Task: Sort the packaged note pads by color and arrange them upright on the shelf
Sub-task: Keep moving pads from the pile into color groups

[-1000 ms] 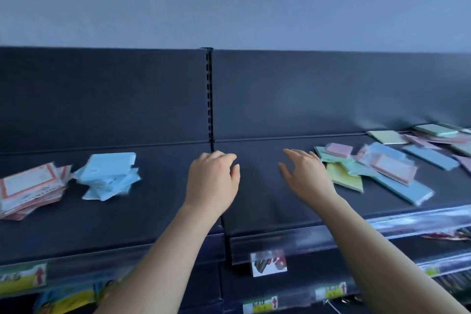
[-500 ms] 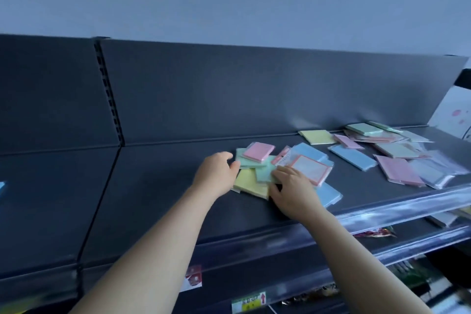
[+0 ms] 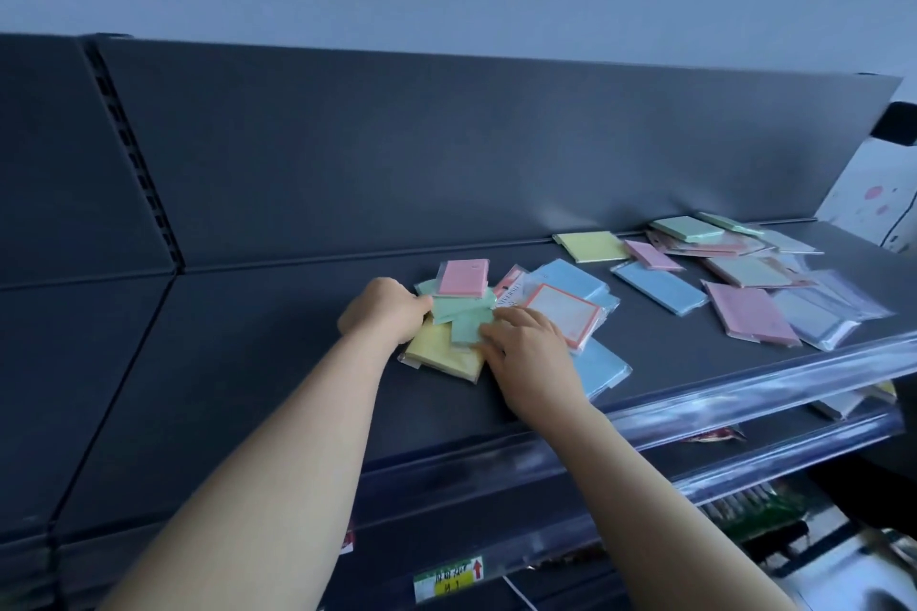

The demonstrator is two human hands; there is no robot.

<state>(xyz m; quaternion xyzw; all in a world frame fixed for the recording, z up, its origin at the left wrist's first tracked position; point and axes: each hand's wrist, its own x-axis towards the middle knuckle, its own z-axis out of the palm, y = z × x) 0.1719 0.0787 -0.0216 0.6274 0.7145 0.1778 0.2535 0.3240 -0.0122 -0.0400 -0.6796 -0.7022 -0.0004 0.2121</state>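
Sorting is judged barely begun: no pad on the shelf (image 3: 248, 362) is stood upright, and colours are mingled everywhere. Nearest, a mixed heap is worked by both hands. In it a yellow pad (image 3: 436, 355) lies lowest at seven o'clock. Green pads (image 3: 464, 313) are laid across it, a pink pad (image 3: 464, 278) sits on top at twelve o'clock, and a red-bordered pad (image 3: 563, 313) and a blue pad (image 3: 598, 367) lie toward three and four o'clock.

The right hand (image 3: 526, 352) is laid on the green pads, fingers only slightly bent, pressing rather than pinching. The left hand (image 3: 384, 315) is curled against the heap's nine o'clock edge and touches the green pads. Its fingertips are hidden, so whether anything is gripped cannot be told.

Farther off, toward two o'clock, loose pads (image 3: 754, 315) are scattered flat up to the back panel (image 3: 446, 154).
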